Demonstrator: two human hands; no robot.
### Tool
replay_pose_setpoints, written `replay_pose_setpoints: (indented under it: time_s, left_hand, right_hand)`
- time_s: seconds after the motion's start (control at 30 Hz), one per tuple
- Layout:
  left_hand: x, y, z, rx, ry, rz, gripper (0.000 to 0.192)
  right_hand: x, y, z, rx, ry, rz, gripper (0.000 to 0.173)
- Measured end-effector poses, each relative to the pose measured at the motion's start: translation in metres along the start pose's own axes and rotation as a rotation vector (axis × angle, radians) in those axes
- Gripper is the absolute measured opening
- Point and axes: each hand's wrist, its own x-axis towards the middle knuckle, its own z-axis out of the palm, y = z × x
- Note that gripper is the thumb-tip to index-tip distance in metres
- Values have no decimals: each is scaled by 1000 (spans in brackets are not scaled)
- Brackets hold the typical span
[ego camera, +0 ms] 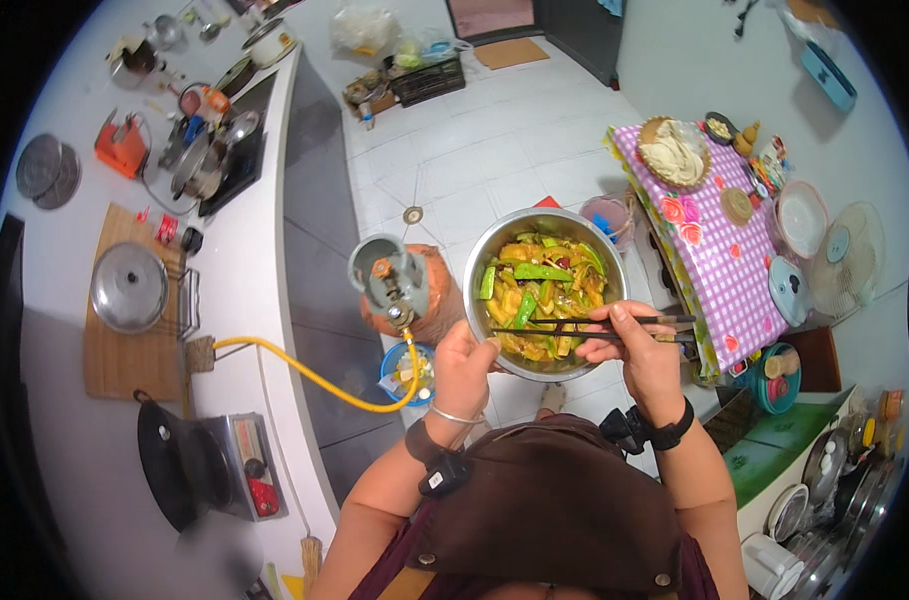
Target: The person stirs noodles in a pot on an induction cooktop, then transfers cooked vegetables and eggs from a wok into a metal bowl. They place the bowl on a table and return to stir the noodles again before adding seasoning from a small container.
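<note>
A round stainless steel bowl (pixel 472 255) is held up in front of my body. It contains cooked food (pixel 544 289), green and yellow-brown pieces that look like vegetables in a sauce. My left hand (pixel 463 367) grips the bowl's near left rim, the thumb over the edge. In my right hand (pixel 638 345) is a pair of dark chopsticks (pixel 567 330), pointing left across the bowl. Their tips reach over the food near its lower left part. Some of the right fingers pass over the bowl's right rim; whether they touch it I cannot tell.
A gas cylinder (pixel 439 292) with a yellow hose (pixel 297 367) stands left of the bowl. On the white counter (pixel 248 285) are a wok (pixel 184 457), a gas stove (pixel 252 465) and a lid (pixel 129 287). To the right is a table with a checked tablecloth (pixel 713 262).
</note>
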Motion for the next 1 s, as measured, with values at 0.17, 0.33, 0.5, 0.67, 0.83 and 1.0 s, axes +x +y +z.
replay_pose_setpoints:
  time_s: [0.17,0.33,0.5,0.67,0.83,1.0]
  left_hand:
    - [29,-26,52,-3,-60,-32,17]
    - [59,-38,100,36,-135,-75,19]
    - [92,-55,135,31,-224,-136,20]
    - [139,-62,163,67,-306,-223,27]
    - [192,-65,196,76,-424,-268,29]
    - [244,-64,227,120,-509,-280,25]
  right_hand:
    - [21,-10,-68,120,66,13,34]
    - [39,-17,-121,248,173,-16,33]
    - [53,-22,-166,352,287,-42,35]
    - [78,-35,-199,376,435,-52,34]
    - [104,-59,-230,375,544,-133,34]
    - [123,-92,-258,386,582,-238,32]
